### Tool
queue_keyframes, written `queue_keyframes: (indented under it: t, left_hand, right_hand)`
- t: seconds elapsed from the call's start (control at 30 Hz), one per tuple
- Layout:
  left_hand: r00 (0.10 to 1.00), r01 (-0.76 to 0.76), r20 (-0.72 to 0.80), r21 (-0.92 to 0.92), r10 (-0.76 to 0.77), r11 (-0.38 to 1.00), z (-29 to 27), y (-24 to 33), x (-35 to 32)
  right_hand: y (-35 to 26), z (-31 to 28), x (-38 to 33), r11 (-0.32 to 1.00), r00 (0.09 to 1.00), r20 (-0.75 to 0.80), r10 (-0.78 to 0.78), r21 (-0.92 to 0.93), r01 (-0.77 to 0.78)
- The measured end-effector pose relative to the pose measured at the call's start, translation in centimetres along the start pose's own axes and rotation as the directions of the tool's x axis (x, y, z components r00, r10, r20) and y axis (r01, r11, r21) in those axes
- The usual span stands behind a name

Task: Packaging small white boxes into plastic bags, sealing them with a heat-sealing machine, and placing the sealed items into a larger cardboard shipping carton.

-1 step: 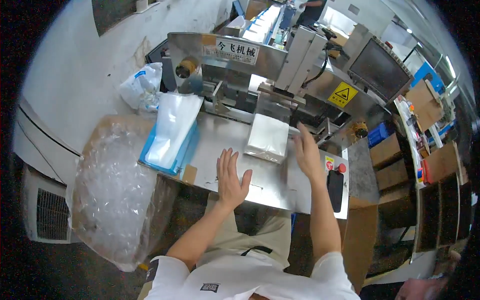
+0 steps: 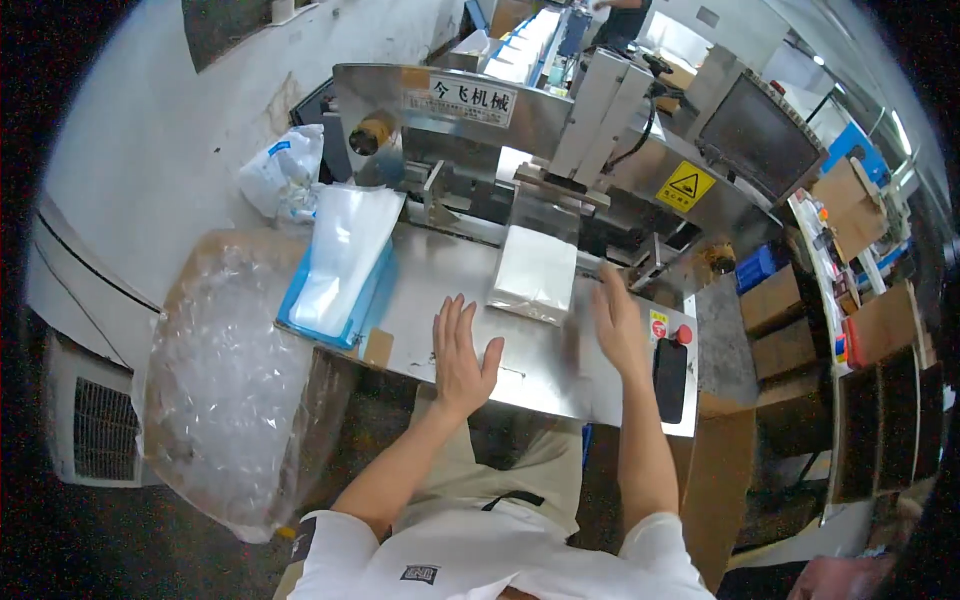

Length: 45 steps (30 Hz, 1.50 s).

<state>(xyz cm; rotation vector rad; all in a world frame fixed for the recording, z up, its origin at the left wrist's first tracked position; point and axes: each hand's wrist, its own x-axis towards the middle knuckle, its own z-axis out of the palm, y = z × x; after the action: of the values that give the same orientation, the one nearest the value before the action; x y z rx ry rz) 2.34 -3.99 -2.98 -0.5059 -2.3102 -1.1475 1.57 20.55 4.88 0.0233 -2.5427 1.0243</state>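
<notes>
At one o'clock from the empty, fingers-spread left hand [image 2: 460,368], the packet [image 2: 534,270] lies on the bench [image 2: 428,285], its clear end reaching the bar [image 2: 562,188]. The right hand [image 2: 620,330], extended and empty at the packet's four o'clock, could skew it by brushing its side.

- My tabletop [image 2: 440,265]: smooth, glossy metal.
- The white pack [image 2: 538,262] before me: shiny, clear plastic.
- My blue tray [image 2: 372,298]: glossy plastic.
- My bags [image 2: 345,250]: thin, smooth plastic.
- My shirt [image 2: 480,562]: matt white cloth.
</notes>
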Motion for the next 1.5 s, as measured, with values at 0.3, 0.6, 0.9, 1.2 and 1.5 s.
queue_keyframes:
  t: [0.3,0.6,0.9,1.2,1.5]
  left_hand:
    - [0.999,0.046,0.028,-0.068,-0.045,0.997,1.4,0.6,1.1]
    - [0.903,0.429,0.188,-0.339,-0.387,0.837,3.5,0.8,8.3]
    - [0.810,0.576,0.436,-0.469,-0.392,0.670,4.6,-0.4,9.3]
    - [0.783,0.618,0.578,-0.682,-0.229,0.391,-1.4,3.7,6.5]
    - [0.629,0.684,0.602,-0.729,-0.492,-0.018,14.7,-8.0,17.7]
  right_hand:
    - [2.3,-0.9,-8.6,0.891,0.963,0.035,0.267,0.372,-0.261]
    - [4.8,3.6,-1.7,0.866,0.966,0.028,0.256,0.438,-0.242]
    - [2.5,6.6,0.7,0.768,0.970,0.060,0.237,0.600,-0.225]
    - [-2.2,0.3,-7.3,0.925,0.998,-0.011,0.059,0.376,-0.051]
    - [1.2,-0.4,-13.0,0.760,0.964,-0.012,0.264,0.619,-0.201]
